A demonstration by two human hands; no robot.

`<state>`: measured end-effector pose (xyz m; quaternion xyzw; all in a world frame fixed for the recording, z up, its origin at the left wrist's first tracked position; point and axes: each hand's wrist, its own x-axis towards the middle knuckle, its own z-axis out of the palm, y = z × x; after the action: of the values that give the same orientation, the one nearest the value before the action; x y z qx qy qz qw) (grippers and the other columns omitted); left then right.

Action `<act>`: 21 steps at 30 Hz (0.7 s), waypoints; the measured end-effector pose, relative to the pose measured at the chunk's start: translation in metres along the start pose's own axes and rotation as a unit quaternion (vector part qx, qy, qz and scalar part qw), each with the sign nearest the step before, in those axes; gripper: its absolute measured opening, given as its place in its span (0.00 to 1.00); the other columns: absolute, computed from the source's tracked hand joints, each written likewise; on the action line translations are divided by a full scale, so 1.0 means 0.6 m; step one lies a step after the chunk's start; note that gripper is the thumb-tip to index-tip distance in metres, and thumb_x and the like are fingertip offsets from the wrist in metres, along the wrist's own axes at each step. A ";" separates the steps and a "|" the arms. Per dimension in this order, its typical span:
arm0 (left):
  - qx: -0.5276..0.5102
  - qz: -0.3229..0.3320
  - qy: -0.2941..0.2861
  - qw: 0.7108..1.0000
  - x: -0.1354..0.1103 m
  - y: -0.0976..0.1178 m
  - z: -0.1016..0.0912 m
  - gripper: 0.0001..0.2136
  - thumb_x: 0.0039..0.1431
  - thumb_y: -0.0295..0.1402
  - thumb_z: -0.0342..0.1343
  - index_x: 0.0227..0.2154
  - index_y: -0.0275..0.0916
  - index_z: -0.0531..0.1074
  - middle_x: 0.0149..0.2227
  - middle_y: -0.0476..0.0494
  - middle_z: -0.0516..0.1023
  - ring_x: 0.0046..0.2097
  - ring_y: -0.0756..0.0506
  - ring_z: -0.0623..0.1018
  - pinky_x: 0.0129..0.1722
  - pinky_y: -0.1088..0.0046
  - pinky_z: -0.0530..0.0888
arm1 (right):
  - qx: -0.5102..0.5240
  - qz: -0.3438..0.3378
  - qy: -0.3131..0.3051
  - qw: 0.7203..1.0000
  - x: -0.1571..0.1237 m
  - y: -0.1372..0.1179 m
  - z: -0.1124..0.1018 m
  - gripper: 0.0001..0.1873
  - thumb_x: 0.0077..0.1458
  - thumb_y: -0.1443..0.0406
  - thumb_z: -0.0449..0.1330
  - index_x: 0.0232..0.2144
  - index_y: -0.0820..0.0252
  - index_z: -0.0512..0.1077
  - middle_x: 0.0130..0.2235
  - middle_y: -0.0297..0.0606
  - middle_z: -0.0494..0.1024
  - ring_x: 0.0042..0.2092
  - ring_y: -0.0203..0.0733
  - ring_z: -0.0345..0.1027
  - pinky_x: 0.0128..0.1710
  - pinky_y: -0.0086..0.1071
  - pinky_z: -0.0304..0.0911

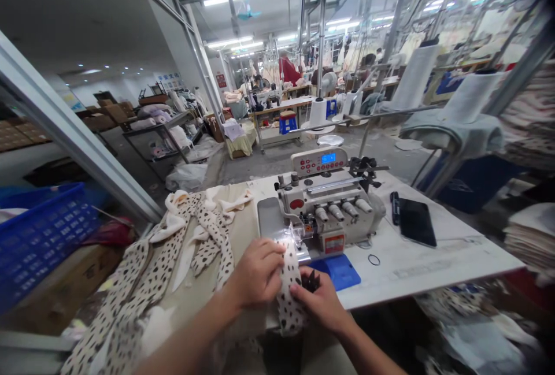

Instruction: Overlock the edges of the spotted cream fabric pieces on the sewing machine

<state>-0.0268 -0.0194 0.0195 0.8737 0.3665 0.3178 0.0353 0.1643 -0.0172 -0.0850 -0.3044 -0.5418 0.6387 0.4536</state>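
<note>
My left hand is closed in a pinch on the left edge of a cream strip of fabric with dark spots, just in front of the lit needle area of an overlock sewing machine. The strip's lower end hangs over the table's front edge. My right hand grips the strip's right side, thumb on top. A dark brown piece with pointed tips shows between the fingers of that hand; its exact kind is unclear. More spotted fabric pieces lie heaped to my left.
A blue flat pad, a hair-tie-like black ring and a black phone lie on the white table. Thread cones stand behind right. A blue basket is at left; stacked fabric is at right.
</note>
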 end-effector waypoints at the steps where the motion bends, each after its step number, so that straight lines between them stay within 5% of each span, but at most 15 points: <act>1: -0.010 0.006 0.003 1.000 -0.001 0.004 0.004 0.08 0.55 0.23 0.52 0.35 0.39 0.73 0.44 0.40 0.79 0.48 0.42 0.74 0.50 0.59 0.72 | -0.001 -0.005 0.000 1.000 0.000 -0.002 0.000 0.18 0.54 0.53 0.68 0.38 0.63 0.79 0.36 0.41 0.80 0.36 0.43 0.69 0.39 0.34 0.65; 8: 0.010 0.029 -0.004 1.000 -0.002 0.014 0.037 0.15 0.60 0.25 0.54 0.50 0.39 0.72 0.51 0.39 0.78 0.53 0.41 0.73 0.54 0.58 0.70 | 0.072 -0.007 0.045 0.996 -0.003 0.001 -0.008 0.19 0.54 0.51 0.68 0.36 0.63 0.78 0.31 0.37 0.78 0.32 0.38 0.66 0.34 0.30 0.62; 21: 0.074 -0.039 0.005 0.996 0.008 0.024 0.045 0.13 0.64 0.31 0.54 0.50 0.39 0.73 0.51 0.37 0.77 0.52 0.38 0.72 0.52 0.55 0.71 | 0.111 0.028 0.053 0.992 -0.004 0.008 -0.023 0.20 0.54 0.50 0.68 0.34 0.63 0.79 0.29 0.37 0.78 0.30 0.36 0.65 0.32 0.29 0.62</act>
<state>0.0003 -0.0222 0.0049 0.8576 0.4229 0.2922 -0.0187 0.1760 -0.0139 -0.0930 -0.3007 -0.4343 0.6905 0.4941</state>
